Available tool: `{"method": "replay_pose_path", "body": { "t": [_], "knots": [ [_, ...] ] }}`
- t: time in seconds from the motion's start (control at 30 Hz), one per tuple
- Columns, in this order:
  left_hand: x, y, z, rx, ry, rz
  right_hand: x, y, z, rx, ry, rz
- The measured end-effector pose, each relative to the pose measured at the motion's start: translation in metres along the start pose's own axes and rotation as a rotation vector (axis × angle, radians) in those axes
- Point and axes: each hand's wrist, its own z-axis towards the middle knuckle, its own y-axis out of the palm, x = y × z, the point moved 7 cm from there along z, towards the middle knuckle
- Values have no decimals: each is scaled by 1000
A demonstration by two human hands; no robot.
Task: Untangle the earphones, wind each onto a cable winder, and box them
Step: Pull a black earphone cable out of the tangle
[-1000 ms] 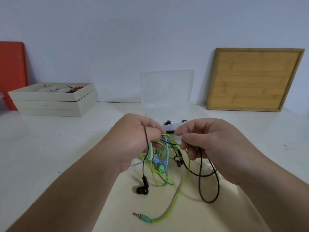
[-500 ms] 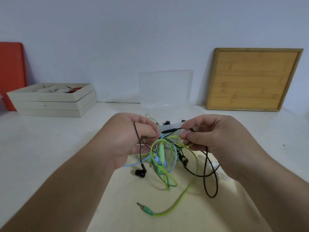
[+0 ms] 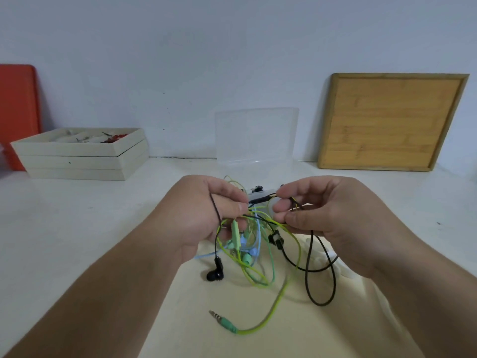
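Observation:
A tangle of earphones [image 3: 254, 244] in green, blue and black cable hangs between my hands above a cream mat [image 3: 258, 319]. My left hand [image 3: 206, 215] pinches the left side of the tangle, with a black cable running over its fingers down to a black earbud [image 3: 214, 273]. My right hand [image 3: 325, 213] pinches green and black strands on the right. A black loop [image 3: 321, 285] dangles under it. The green jack plug [image 3: 223, 322] lies on the mat. A clear plastic box [image 3: 255, 135] stands open behind my hands. White cable winders [image 3: 320, 257] lie partly hidden under my right hand.
Stacked white trays [image 3: 80, 158] holding small items sit at the back left beside a red board [image 3: 18, 115]. A wooden board [image 3: 389, 120] leans on the wall at the back right. The table [image 3: 77, 228] is white.
My hands have drawn apart and risen slightly, spreading the tangle. The black earbud and the green plug have lifted and shifted with the cables.

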Motion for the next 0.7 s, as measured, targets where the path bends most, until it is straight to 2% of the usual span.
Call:
{"method": "replay_pose_path", "body": {
  "t": [0.13,0.27,0.33,0.5,0.7],
  "knots": [
    [2,-4,1,106,41,-77,3,3,0,-18,19,39],
    [3,-8,3,171,106,-37,3,5,-1,-45,9,21],
    [3,-6,4,146,114,3,2,5,-1,-52,-4,2],
    [2,0,2,-51,74,170,0,4,0,-52,-44,-16],
    [5,-1,2,-42,146,302,1,8,0,-71,-56,-52]
  ]
}}
